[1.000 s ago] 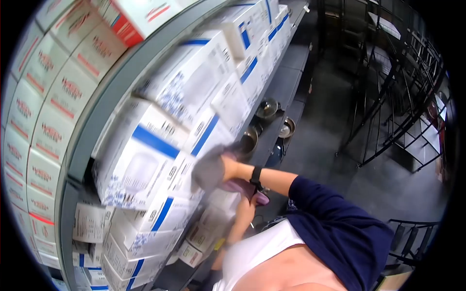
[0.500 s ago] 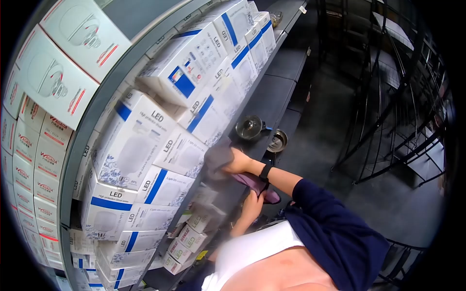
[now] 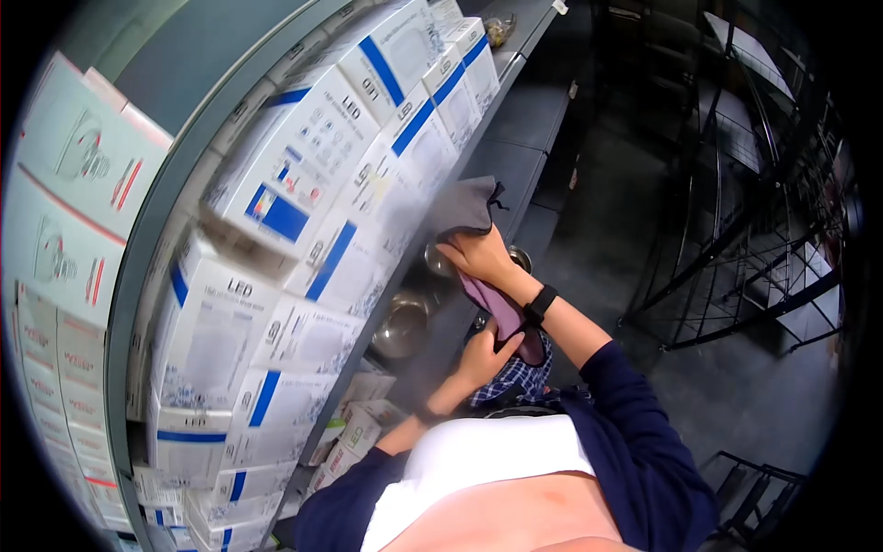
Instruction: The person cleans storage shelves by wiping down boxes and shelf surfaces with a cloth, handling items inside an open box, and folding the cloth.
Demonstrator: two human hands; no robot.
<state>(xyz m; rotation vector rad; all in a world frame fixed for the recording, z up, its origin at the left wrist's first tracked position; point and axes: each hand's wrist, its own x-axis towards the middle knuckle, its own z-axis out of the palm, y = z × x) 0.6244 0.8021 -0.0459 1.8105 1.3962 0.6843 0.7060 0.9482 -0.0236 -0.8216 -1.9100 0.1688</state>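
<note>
A grey cloth with a purple side and dark edging (image 3: 464,206) stretches between my two hands, in front of the shelf. My right hand (image 3: 485,258), with a black band on its wrist, is closed on its middle, and the grey end sticks out beyond the fingers with a dark cord at its corner. Nearer to my body, my left hand (image 3: 480,359) pinches the purple part by its lower end. Just left of the hands, a round metal pot (image 3: 402,324) stands on the lower shelf. Part of another round metal vessel (image 3: 441,259) shows behind my right hand.
White LED light boxes (image 3: 248,308) fill the shelf on the left. Boxes with bulb pictures (image 3: 78,152) stand beyond the grey shelf upright. Smaller boxes (image 3: 354,442) lie on a lower level. Black metal racks (image 3: 736,184) stand on the right across the dark floor (image 3: 598,248).
My right hand has moved up and right with the cloth, whose grey end now points away from me. My left hand stays on the purple part. The pot has come into view.
</note>
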